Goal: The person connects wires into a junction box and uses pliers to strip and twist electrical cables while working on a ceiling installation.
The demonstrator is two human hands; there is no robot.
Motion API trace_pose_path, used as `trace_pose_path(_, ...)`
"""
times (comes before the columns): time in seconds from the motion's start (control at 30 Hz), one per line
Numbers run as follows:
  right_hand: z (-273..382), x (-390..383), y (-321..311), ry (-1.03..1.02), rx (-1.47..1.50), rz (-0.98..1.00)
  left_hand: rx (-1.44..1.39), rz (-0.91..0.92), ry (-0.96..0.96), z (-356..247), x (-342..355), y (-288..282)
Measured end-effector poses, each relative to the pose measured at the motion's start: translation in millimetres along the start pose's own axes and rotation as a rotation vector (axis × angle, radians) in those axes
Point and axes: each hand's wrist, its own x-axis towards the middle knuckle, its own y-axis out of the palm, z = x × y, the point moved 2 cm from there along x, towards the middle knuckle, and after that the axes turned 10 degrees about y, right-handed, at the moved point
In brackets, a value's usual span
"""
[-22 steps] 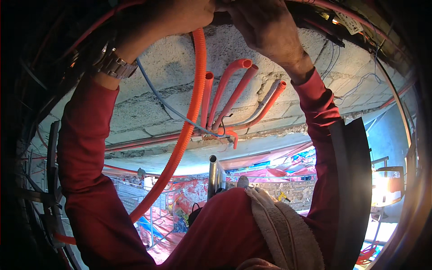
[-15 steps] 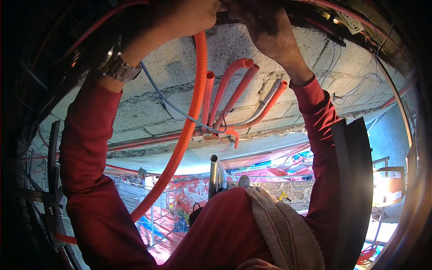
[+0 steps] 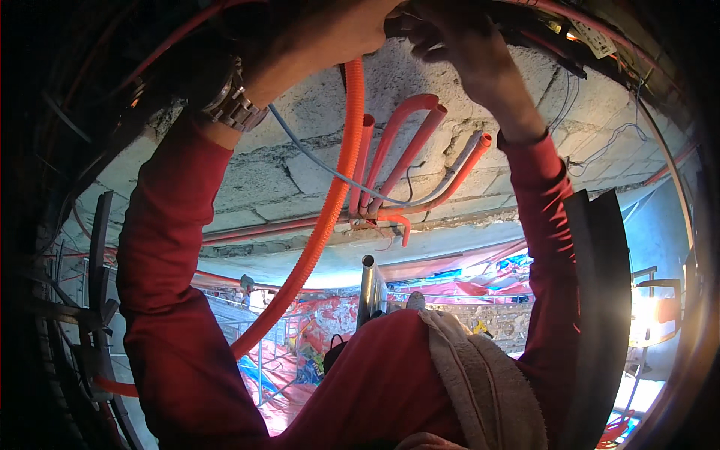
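Observation:
Both my hands are raised to the upper edge of the view, close together. My left hand, with a metal watch on its wrist, is closed; its fingertips are partly cut off by the edge. An orange corrugated conduit runs up behind this hand and hangs down past my left forearm. Whether the fingers grip it, I cannot tell. My right hand is in shadow just right of it, its fingers curled toward the left fingertips. What lies between the fingers is hidden. A thin grey-blue cable passes behind the conduit.
Several pink-red pipes stick out before a rough concrete block surface. A dark metal channel stands beside my right arm. A bright work lamp glows at the right. A metal tube and scaffold rails are farther below.
The view has shifted slightly, so most things sit farther right. My right hand's fingers have moved and show more. Both hands stay raised beside each other.

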Motion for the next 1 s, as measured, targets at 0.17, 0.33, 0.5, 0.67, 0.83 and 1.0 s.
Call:
trace_pose_path(0.17,-8.4,-21.8,-8.6,-1.0,-0.881,-0.686,-0.202,0.028,-0.233,5.6,-1.7,8.3)
trace_pose_path(0.33,-14.2,-20.0,5.5,-0.889,-1.162,-0.748,-0.469,-0.13,-0.119,17.9,0.1,13.2)
trace_pose_path(0.5,-10.9,-15.8,-2.4,-0.996,-1.284,-0.763,-0.267,-0.01,-0.209,0.2,15.1,-2.4)
trace_pose_path(0.67,-1.0,-11.4,4.9,-1.207,-1.165,-0.7,-0.43,-0.008,-0.116,25.4,-2.5,12.5)
trace_pose_path(0.83,-6.5,-6.0,5.0,-1.16,-1.21,-0.646,-0.055,-0.123,0.035,16.3,-3.6,11.2)
trace_pose_path(1.0,2.5,-10.7,-3.5,-0.884,-0.925,-0.447,-0.122,-0.041,-0.103,4.9,4.5,8.7)
